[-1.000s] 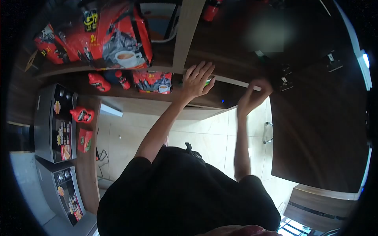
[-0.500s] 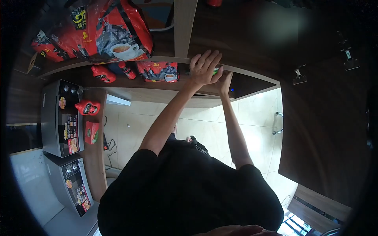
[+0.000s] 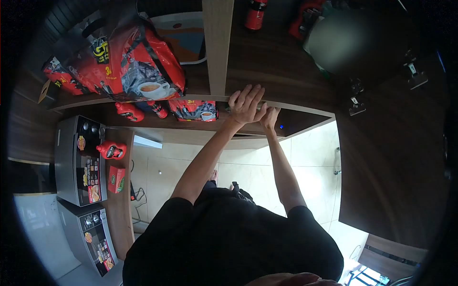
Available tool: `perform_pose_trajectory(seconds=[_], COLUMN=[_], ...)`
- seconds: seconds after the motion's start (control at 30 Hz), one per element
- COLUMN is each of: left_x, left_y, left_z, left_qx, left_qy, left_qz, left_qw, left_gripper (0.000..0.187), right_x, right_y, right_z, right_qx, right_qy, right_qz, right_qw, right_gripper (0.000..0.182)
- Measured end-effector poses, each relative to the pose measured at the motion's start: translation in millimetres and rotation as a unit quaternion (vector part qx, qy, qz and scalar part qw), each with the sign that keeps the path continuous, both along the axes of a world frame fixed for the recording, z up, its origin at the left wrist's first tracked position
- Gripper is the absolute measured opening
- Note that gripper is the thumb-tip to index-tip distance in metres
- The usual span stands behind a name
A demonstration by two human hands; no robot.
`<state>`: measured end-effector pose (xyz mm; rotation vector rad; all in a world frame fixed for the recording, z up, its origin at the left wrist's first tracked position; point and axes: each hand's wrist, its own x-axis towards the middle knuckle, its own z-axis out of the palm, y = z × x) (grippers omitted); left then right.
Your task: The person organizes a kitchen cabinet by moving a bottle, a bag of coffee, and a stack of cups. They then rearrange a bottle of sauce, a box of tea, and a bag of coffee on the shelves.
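My left hand [image 3: 246, 106] lies on the front edge of the wooden shelf [image 3: 298, 106], beside the upright divider [image 3: 217, 47], its fingers extended and slightly apart. Just right of it, my right hand [image 3: 270, 118] is at the underside of the same edge with its fingers curled; whatever it may hold is hidden behind the fingers and the board. Left of my hands, a red coffee bag [image 3: 193, 110] rests on the lower shelf. A small blue light [image 3: 281, 127] glows close to my right hand.
Large red coffee bags [image 3: 143, 71] fill the upper left shelf near a tray [image 3: 183, 38]. Red bottles [image 3: 130, 112] stand on the lower shelf. Toaster ovens [image 3: 81, 162], another red bottle [image 3: 112, 150] and a red-green box [image 3: 116, 179] are at left. Metal clips [image 3: 356, 100] hang at right.
The view has tilted up, so the shelves and both hands appear lower and more of the upper shelf shows. The green item glimpsed between my hands is now mostly hidden.
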<state>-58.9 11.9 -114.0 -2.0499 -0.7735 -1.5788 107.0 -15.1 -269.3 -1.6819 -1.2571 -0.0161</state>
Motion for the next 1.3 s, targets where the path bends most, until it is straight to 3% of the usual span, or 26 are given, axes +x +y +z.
perform_pose_trajectory(seconds=[0.07, 0.2, 0.33, 0.43, 0.53, 0.6, 0.7, 0.8, 0.9, 0.93, 1.0, 1.07, 1.1, 1.13, 1.17, 1.3], left_x=[0.7, 1.2, -7.1, -15.4, -45.4, -70.6, -102.7, -100.4, -86.6, -80.9, -68.0, -58.5, -51.9, -38.9, -35.3, -7.8], left_y=[1.1, -1.2, -11.8, -23.3, -52.7, -79.6, -121.1, -128.2, -131.6, -136.9, -131.6, -120.4, -115.7, -111.0, -96.0, -63.8], left_z=[-0.1, 2.4, 14.9, 17.6, -8.9, -49.1, -46.8, -16.6, 41.4, 51.2, 77.0, 103.0, 123.3, 129.4, 137.6, 192.0], left_qx=[-0.001, -0.024, -0.069, -0.112, -0.09, -0.174, -0.441, -0.51, -0.504, -0.604, -0.517, -0.439, -0.471, -0.471, -0.422, -0.345], left_qy=[-0.008, -0.017, 0.009, -0.062, -0.118, -0.125, -0.05, 0.018, 0.062, -0.004, 0.021, 0.02, -0.028, -0.133, -0.081, -0.201], left_qz=[-0.009, -0.03, -0.05, -0.184, -0.255, -0.272, -0.297, -0.383, -0.458, -0.484, -0.489, -0.491, -0.523, -0.545, -0.492, -0.487], left_qw=[1.0, 0.999, 0.996, 0.974, 0.955, 0.938, 0.846, 0.77, 0.73, 0.633, 0.703, 0.752, 0.71, 0.681, 0.757, 0.776], left_gripper=[0.044, 0.044, 0.045, 0.057, 0.069, 0.08, 0.103, 0.102, 0.099, 0.089, 0.086, 0.078, 0.073, 0.069, 0.069, 0.064], right_x=[-0.1, -18.6, -26.7, -33.0, -36.7, -41.3, -40.5, -40.1, -44.9, -44.7, -44.6, -35.2, -32.4, -33.4, -30.9, -29.2], right_y=[-9.6, -38.0, -56.6, -79.8, -120.7, -153.2, -196.0, -225.3, -239.1, -237.2, -225.4, -201.8, -191.8, -177.5, -163.2, -125.0], right_z=[11.0, 44.1, 44.4, 59.7, 91.3, 119.7, 170.9, 224.6, 288.7, 306.1, 338.8, 358.9, 376.0, 391.3, 402.8, 412.3], right_qx=[-0.035, -0.052, -0.025, -0.017, -0.018, -0.007, 0.0, 0.041, 0.084, 0.097, 0.147, 0.25, 0.251, 0.279, 0.295, 0.331], right_qy=[-0.086, -0.027, -0.025, -0.029, -0.045, -0.043, -0.062, -0.043, -0.047, -0.052, -0.016, 0.062, 0.073, 0.085, 0.073, 0.081], right_qz=[-0.018, -0.018, -0.004, 0.021, 0.054, 0.057, 0.052, 0.072, 0.102, 0.099, 0.095, 0.114, 0.128, 0.137, 0.165, 0.187], right_qw=[0.996, 0.998, 0.999, 0.999, 0.997, 0.997, 0.997, 0.996, 0.99, 0.989, 0.985, 0.96, 0.957, 0.947, 0.938, 0.921], right_gripper=[0.067, 0.073, 0.066, 0.061, 0.06, 0.06, 0.056, 0.062, 0.07, 0.068, 0.068, 0.09, 0.097, 0.097, 0.088, 0.073])
